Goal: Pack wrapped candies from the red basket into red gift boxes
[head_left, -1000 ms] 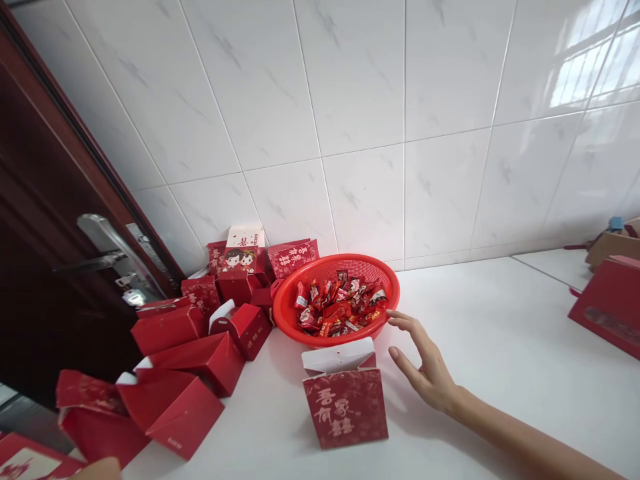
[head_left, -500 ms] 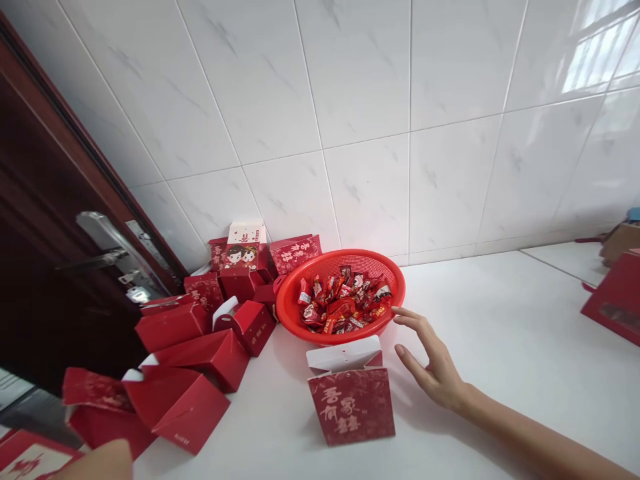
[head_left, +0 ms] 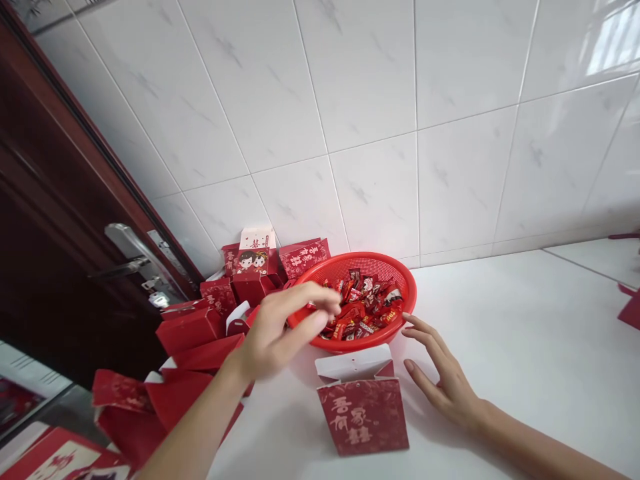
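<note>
The left hand [head_left: 280,330] is above the near left part of the red basket [head_left: 411,293], its fingers curved and blurred; I cannot tell if its grip has hold of something. The right hand [head_left: 447,383] is at the near right side of the basket, its grip partly open with thumb and fingers apart, and it holds nothing. In the basket lie many wrapped candies [head_left: 363,303], mostly red. An open red box [head_left: 365,417] with pale writing stands upright on the white desk [head_left: 510,333], just near of the basket and between the two hands. More red boxes [head_left: 190,330] are crowded at the left, beside a dark door [head_left: 60,233] with a metal handle [head_left: 145,260].
</note>
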### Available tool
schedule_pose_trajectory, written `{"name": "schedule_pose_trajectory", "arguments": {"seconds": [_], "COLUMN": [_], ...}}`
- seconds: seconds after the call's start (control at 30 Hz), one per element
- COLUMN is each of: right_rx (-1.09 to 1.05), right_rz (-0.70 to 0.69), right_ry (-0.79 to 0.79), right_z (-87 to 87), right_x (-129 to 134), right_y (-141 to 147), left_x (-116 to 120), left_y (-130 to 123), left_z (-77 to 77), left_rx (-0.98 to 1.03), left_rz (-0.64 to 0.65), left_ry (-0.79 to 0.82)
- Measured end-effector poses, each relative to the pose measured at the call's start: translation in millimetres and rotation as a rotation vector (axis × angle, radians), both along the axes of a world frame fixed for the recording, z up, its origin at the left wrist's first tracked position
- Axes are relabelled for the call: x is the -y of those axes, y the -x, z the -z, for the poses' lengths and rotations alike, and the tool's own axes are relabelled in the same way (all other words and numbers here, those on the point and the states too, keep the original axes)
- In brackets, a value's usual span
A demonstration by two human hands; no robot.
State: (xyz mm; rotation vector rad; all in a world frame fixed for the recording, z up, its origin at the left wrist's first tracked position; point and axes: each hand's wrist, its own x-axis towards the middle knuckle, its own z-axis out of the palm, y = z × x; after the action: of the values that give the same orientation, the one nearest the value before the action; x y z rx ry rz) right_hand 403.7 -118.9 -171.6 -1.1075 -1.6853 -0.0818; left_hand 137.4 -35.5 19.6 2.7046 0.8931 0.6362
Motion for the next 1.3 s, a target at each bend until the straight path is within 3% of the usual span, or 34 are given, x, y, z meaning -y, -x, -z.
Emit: {"name": "schedule_pose_trajectory", "arguments": {"seconds": [0.1, 0.23, 0.33, 0.43, 0.57, 0.7, 0.87, 0.97, 1.13, 1.23, 1.3], "right_rx": [0.021, 0.034, 0.030, 0.035, 0.015, 0.011, 0.007, 0.012, 0.015, 0.003, -0.002], "right_rz": [0.007, 0.022, 0.021, 0.005, -0.012, -0.017, -0.020, -0.016, -0.015, -0.015, -0.015], "right_ry": [0.007, 0.015, 0.030, 0.042, 0.067, 0.073, 0.075, 0.072, 0.073, 0.088, 0.097], "right_z": [3.5, 6.1, 6.2, 5.7, 5.5, 6.3, 6.4, 5.2, 3.7, 3.7, 3.8], "right_x": [0.6, 0.2, 0.8, 2.0, 2.9, 2.0, 1.6, 1.9, 2.9, 3.8, 4.3], "right_y": [1.4, 3.3, 3.4, 2.6, 2.2, 2.6, 2.6, 2.6, 3.7, 4.4, 4.6], "left_x": [-41.1, -91.4, -100.3, -96.7, -104.8, -129.8, -152.6, -156.7, -147.4, -129.7, -115.4], "left_y": [-22.9, -53.2, -73.9, -88.3, -86.4, -68.0, -57.7, -59.7, -65.0, -73.3, -81.5], "left_z": [4.8, 36.2, 61.6, 71.7, 71.3, 75.2, 75.7, 70.4, 55.1, 47.2, 48.4], "left_rx": [-0.264, -0.604, -0.788, -0.908, -0.780, -0.438, -0.062, -0.122, -0.324, -0.321, -0.380], "left_rz": [0.008, 0.034, -0.043, -0.058, -0.012, -0.025, 0.075, -0.003, -0.179, -0.083, 0.096], "left_ry": [0.171, 0.257, 0.249, 0.294, 0.307, 0.431, 0.602, 0.489, 0.081, -0.025, 0.074]}}
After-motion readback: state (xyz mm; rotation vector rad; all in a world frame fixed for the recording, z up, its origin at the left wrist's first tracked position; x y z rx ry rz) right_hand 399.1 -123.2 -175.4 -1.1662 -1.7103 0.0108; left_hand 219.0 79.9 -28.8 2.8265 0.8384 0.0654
